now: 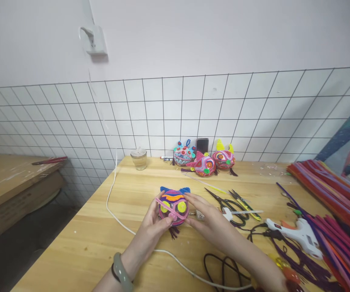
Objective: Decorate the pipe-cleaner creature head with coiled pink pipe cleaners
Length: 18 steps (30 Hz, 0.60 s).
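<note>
Between my two hands is a round pipe-cleaner animal-face ornament (175, 197) with blue ears, yellow eyes, an orange and purple forehead and a dark tassel below. My left hand (154, 227) grips it from the left, the thumb pressing near its pink nose. A loose-looking pink pipe cleaner (163, 205) runs diagonally across the face from the nose to the upper left. On the opposite side, my right hand (203, 213) holds the ornament's edge between thumb and fingers. The ornament's back is hidden.
Three finished-looking ornaments (204, 165) stand by the tiled wall, near a glass cup (139, 159). At right lie black scissors (228, 205), yellow-handled pliers (245, 206), a white glue gun (298, 235) and bundled pipe cleaners (339, 198). A white cable (111, 202) crosses the wooden table.
</note>
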Tool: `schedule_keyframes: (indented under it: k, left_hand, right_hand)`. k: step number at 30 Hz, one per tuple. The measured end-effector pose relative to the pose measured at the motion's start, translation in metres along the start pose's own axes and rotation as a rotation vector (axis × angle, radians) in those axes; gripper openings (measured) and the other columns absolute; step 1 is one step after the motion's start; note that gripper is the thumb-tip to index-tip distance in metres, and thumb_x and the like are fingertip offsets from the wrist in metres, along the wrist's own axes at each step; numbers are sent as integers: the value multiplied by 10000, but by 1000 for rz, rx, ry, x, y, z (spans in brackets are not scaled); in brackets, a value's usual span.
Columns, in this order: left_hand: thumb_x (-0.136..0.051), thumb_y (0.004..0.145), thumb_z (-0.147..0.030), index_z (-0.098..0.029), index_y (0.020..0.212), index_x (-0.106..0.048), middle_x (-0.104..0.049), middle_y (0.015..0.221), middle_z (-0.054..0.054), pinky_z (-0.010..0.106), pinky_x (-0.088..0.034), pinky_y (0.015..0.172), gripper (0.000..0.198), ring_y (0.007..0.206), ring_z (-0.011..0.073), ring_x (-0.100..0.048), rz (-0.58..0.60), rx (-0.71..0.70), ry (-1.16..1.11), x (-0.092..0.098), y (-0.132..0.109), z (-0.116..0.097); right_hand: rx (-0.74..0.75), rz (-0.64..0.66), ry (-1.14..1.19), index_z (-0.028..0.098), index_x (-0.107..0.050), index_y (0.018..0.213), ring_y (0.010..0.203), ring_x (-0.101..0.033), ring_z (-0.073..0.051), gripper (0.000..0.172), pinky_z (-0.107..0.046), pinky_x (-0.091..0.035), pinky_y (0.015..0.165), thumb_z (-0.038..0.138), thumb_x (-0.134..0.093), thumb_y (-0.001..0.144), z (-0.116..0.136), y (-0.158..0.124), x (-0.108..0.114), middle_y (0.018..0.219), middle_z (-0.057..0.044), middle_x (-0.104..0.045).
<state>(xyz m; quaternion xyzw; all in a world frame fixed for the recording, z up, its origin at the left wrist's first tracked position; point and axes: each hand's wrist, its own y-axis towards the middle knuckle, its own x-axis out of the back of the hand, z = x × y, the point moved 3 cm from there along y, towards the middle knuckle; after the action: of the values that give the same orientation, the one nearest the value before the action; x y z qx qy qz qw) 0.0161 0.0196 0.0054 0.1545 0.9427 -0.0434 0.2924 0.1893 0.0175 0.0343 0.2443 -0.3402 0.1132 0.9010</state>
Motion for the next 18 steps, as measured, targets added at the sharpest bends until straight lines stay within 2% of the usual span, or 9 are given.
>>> schedule_keyframes:
  k: [6,18]
  left_hand:
    - [-737,704,-184,-287,1365,-384,-498,1362,123,493,-336,1043,756,1261,322,-430,17,-23,1,1,3,1]
    - [-776,653,-185,-278,1338,-424,-520,1347,119,462,-326,1049,775,1245,315,-452,8,-46,38,6,6,8]
  right_hand:
    - [8,3,5,200,-504,1291,1268,-433,-239,476,-440,-358,1059,214,-591,823,-5,0,-3,1354,-111,-508]
    - [11,-2,-4,191,-508,1289,1262,-444,-246,494,-457,-358,1058,185,-602,803,-3,0,-3,1349,-121,-515]
